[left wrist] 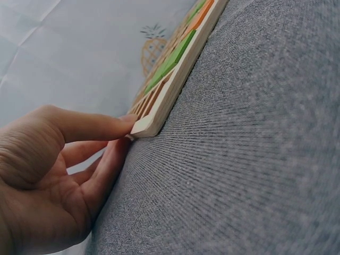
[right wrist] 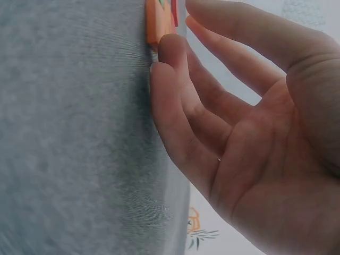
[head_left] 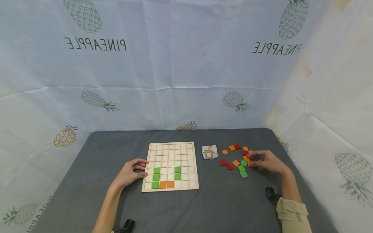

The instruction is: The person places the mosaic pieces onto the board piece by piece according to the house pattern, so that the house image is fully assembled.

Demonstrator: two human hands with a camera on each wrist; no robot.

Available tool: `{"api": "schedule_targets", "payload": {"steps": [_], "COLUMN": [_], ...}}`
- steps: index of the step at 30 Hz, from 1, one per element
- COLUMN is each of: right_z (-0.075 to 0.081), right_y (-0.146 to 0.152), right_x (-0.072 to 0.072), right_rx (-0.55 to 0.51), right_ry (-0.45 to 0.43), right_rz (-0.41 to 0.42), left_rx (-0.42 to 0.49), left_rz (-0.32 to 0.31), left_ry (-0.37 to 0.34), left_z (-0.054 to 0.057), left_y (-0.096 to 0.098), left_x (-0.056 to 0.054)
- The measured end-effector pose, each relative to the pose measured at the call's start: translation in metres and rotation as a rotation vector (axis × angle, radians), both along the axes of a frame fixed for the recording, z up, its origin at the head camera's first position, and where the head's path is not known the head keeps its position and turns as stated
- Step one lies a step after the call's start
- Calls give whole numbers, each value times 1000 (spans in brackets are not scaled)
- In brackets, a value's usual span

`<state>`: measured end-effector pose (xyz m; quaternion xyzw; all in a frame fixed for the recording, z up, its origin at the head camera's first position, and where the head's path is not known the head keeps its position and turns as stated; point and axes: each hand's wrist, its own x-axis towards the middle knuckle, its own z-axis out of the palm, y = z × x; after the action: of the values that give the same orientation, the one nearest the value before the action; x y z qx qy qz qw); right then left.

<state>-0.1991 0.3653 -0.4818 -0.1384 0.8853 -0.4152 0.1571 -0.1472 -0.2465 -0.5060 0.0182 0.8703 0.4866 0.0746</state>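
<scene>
- Wooden grid board [head_left: 171, 164]: lies flat on the grey tabletop [head_left: 221, 204], to the left of the printed card [head_left: 209, 152].
- Fitted tiles: three green tiles [head_left: 156, 177] stand in one column near the left edge; two green tiles [head_left: 177, 173] stand in a column further right. Two orange tiles [head_left: 166, 184] sit side by side in the bottom row, next to the lowest green tile of the left column.
- Left hand [head_left: 130, 173]: nearly closed at the left edge of the board; thumb and fingers pinch this edge.
- Right hand [head_left: 269, 161]: partly open, fingers bent, positioned at the right side of the loose pieces. An orange piece [right wrist: 159, 24] shows at its fingertips; whether the hand has hold of it cannot be told.
- Loose pieces: red pieces [head_left: 230, 166], green squares [head_left: 243, 174] and orange discs [head_left: 225, 152] lie scattered to the right of the card, well apart from the board.
- Surroundings: a pale cloth [head_left: 186, 64] with pineapple prints hangs behind the tabletop.
</scene>
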Motion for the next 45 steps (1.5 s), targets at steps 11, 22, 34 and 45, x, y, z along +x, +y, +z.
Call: {"api": "schedule_targets", "payload": {"steps": [11,22,34,45], "right_z": [-11,-14,-16,-2], "right_y": [-11,-18,-16,-37], "right_x": [-8,-8,-8,-4], "right_rx": [-32,1,-23,-99], "right_ry": [47,87,158,185], "right_rz": [63,48,81,99], "left_rx": [10,9,3,2], "left_rz": [-3,-4,-2,-1], "left_ry": [-2,2,20,13], "left_z": [0,1,0,0], "left_y": [-1,0,0,0], "left_x": [0,0,1,1]}}
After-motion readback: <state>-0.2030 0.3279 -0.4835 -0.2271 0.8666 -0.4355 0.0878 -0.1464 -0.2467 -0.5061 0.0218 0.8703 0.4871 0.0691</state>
